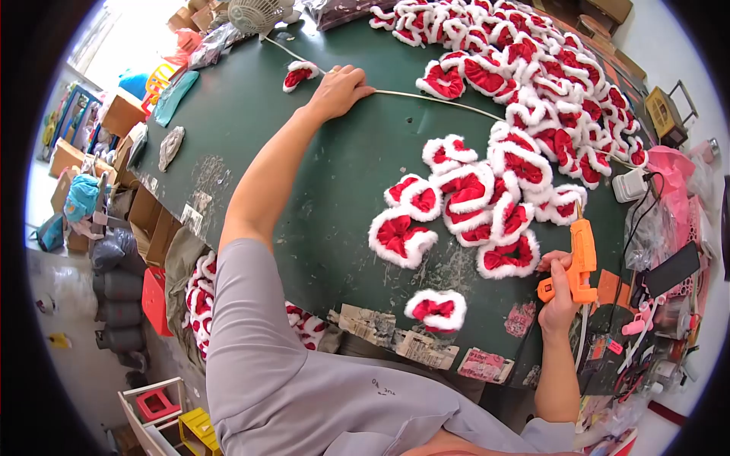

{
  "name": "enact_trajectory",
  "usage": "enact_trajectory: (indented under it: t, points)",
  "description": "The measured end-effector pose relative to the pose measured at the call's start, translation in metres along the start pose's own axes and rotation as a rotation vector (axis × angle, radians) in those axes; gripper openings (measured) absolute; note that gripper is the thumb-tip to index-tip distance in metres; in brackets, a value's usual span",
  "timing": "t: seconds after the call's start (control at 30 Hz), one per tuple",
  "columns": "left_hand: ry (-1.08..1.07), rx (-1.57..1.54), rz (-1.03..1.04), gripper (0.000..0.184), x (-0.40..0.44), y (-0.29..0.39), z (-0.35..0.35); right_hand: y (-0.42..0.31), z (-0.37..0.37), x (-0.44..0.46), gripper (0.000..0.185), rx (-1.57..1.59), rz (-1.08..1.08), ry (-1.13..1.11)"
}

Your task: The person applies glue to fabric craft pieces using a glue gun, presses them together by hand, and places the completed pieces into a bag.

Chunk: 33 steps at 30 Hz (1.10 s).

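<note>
Furry piece (436, 310), red with white trim: nearest one lies alone at lower centre, near the table's (327, 190) front edge. Reads as very light, soft and squashy. Should take a pinch anywhere; the red middle looks the better hold, since the fluff may compress and hide the real edge. Not fragile, but loose fibres could snag or mat.

Right hand (561, 300), lower right: wrapped around the grip of an orange glue gun (583, 254), nozzle pointing up the frame. Rigid plastic, likely light to moderate in weight. Hold by the grip only; treat the tip as hot and keep it off the fluff.

Just beyond, right of centre: a cluster (465, 190) of the same pieces, some overlapping. Probably safest to lift one at a time, trim may cling.

Farther, upper left of centre: left hand (340, 91), fingers loosely curled over a pale cord (471, 108). Can't tell if it grips the cord or just rests there. Cord looks thin, flexible, smooth.

Just left of that hand: another lone piece (300, 75), apart from the rest. Big heap (563, 144) fills the upper right, tangled-looking; fan (258, 14) at the top.
</note>
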State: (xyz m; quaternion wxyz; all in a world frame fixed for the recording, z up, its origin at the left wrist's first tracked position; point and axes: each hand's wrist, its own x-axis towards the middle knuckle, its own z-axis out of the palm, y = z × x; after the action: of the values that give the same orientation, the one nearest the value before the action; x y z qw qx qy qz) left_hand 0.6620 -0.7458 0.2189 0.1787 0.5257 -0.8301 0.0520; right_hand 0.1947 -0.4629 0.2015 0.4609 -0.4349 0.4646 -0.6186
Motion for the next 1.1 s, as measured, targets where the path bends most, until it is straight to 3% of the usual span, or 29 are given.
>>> enact_trajectory:
  t: [0.07,0.13,0.27,0.53,0.63,0.67,0.73,0.77,0.83,0.87,0.93,0.97,1.0,1.03,1.07,1.1]
  points:
    - [0.081,-0.003,0.025,0.030,0.000,0.002,0.005,0.000,-0.001,0.002,0.009,0.022,-0.002,-0.001]
    - [0.116,-0.163,-0.110,0.030,-0.006,0.015,0.003,0.000,-0.003,0.003,0.009,0.031,-0.005,-0.001]
    - [0.158,-0.250,-0.076,0.031,-0.009,0.055,0.008,-0.002,0.000,0.003,0.009,0.049,-0.006,0.006]
    - [0.182,-0.463,-0.010,0.033,0.023,0.204,0.007,-0.002,-0.001,0.004,0.010,0.052,-0.017,-0.005]
    - [0.289,-0.546,0.061,0.035,0.058,0.253,0.015,-0.002,-0.001,0.003,0.009,0.055,-0.015,0.014]
    - [0.220,-0.585,-0.004,0.037,0.068,0.274,0.003,-0.002,-0.001,0.003,0.009,0.059,-0.020,0.018]
    - [0.409,-0.712,0.055,0.039,0.096,0.306,0.013,-0.001,-0.001,0.004,0.008,0.060,-0.025,0.020]
    - [0.409,-0.716,0.054,0.039,0.105,0.318,0.007,-0.001,-0.002,0.004,0.008,0.060,-0.015,0.028]
    - [0.115,-1.054,-0.010,0.037,0.120,0.334,-0.005,0.000,-0.003,0.002,0.008,0.057,-0.006,0.039]
    - [0.115,-1.055,-0.007,0.037,0.122,0.330,-0.004,-0.001,-0.003,0.002,0.008,0.056,-0.007,0.044]
    - [0.532,-0.786,0.261,0.036,0.131,0.319,-0.002,-0.003,-0.003,0.003,0.009,0.054,-0.012,0.050]
    - [0.461,-0.716,0.170,0.039,0.129,0.299,-0.006,-0.004,-0.003,0.003,0.009,0.060,-0.008,0.039]
    - [0.669,-0.559,0.217,0.040,0.141,0.265,0.003,-0.004,-0.004,0.004,0.009,0.067,-0.003,0.032]
    - [0.561,-0.519,0.155,0.042,0.126,0.236,-0.031,-0.003,-0.004,0.003,0.009,0.067,-0.002,0.046]
    - [0.210,-0.244,-0.135,0.036,0.125,0.194,-0.062,-0.003,-0.004,0.003,0.009,0.073,0.007,0.042]
    - [0.577,0.031,0.113,0.046,0.109,0.169,-0.113,-0.003,-0.003,0.004,0.010,0.079,0.019,0.032]
